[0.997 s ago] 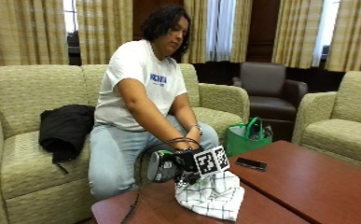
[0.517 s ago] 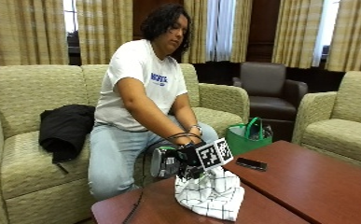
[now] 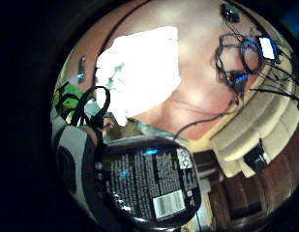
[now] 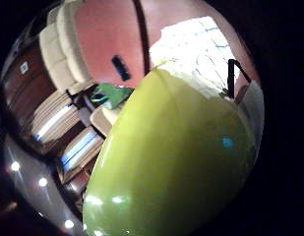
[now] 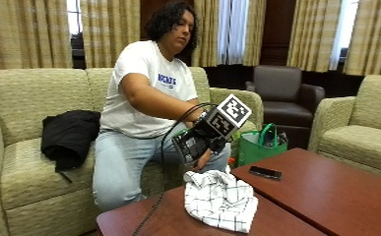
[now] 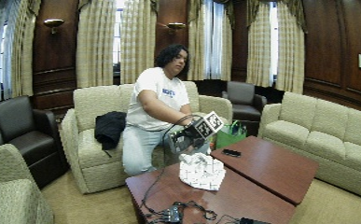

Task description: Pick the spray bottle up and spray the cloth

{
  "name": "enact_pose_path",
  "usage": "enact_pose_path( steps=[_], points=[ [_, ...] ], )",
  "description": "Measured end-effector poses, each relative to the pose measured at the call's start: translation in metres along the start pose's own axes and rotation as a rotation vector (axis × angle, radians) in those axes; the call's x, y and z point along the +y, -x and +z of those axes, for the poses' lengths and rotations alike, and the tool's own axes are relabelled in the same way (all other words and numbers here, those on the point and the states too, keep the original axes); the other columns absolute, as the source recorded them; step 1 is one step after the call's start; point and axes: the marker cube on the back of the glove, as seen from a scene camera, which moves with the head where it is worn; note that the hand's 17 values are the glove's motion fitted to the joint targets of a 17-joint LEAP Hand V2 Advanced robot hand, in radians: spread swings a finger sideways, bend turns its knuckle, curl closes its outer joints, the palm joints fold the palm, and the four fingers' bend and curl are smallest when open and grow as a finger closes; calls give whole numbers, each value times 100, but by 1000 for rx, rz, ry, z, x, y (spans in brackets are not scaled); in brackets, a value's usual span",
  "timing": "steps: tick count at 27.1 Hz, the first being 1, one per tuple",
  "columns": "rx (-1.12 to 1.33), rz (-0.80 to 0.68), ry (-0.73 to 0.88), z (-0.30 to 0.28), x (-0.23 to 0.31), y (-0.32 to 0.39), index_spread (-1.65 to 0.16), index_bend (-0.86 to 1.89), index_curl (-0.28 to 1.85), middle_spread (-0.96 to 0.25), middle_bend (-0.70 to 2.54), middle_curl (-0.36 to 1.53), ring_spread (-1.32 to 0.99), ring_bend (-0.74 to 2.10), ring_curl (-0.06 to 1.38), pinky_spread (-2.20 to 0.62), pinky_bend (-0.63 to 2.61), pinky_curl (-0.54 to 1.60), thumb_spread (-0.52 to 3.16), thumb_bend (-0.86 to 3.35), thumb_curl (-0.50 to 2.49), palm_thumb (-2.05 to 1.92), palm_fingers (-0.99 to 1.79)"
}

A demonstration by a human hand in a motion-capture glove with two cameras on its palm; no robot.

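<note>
Green plastic spray bottle [image 4: 171, 162], just one, sits gripped in your gloved right hand [image 5: 206, 137] above one white checked cloth [image 5: 217, 199] on the bench [image 5: 321, 187].

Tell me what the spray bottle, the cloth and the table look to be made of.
Spray bottle: probably glossy plastic, yellow-green, with bright highlights on its curved body; a printed black label with a barcode sits on the back. Cloth: soft woven fabric, white with a thin dark check, rumpled into folds. Table: looks like reddish-brown wood or veneer with a smooth, slightly shiny finish.
</note>
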Motion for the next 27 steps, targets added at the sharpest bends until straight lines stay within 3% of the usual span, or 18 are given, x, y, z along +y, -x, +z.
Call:
enact_pose_path(
  steps=[8,15,27],
  points=[
    [-340,-278,-163,-22,5,48,-24,29,60,-17,71,54,-17,68,47,-27,40,38,45,-3,79,93,137],
    [-457,-461,-319,-15,-33,114,-24,29,61,-17,71,54,-17,68,47,-27,40,38,45,-3,80,93,137],
    [-578,-537,-530,49,-152,206,-25,29,61,-17,71,54,-17,69,47,-27,40,38,44,-3,80,93,137]
  ],
)
